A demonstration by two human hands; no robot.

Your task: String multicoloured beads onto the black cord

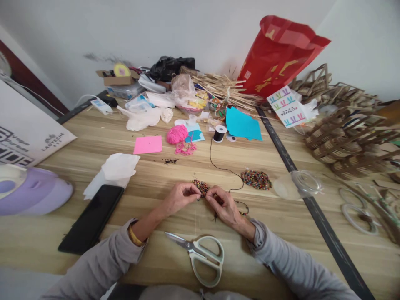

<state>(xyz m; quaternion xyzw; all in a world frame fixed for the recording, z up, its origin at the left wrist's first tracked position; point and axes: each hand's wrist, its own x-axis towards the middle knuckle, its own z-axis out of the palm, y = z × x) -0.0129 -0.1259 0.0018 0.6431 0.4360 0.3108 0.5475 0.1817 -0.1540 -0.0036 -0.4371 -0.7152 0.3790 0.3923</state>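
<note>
Perhaps for fine threading, the 2 hands, left and right, have fingertips pinched at the bead pile, near the desk's middle; what they grip, I cannot tell. Scissors lie toward the front edge, probably for easy reach.

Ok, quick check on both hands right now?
Left hand: pinched closed by the bead pile; anything held is too small to tell.
Right hand: also pinched closed; whether it grips a bead or cord can't be told.
</note>
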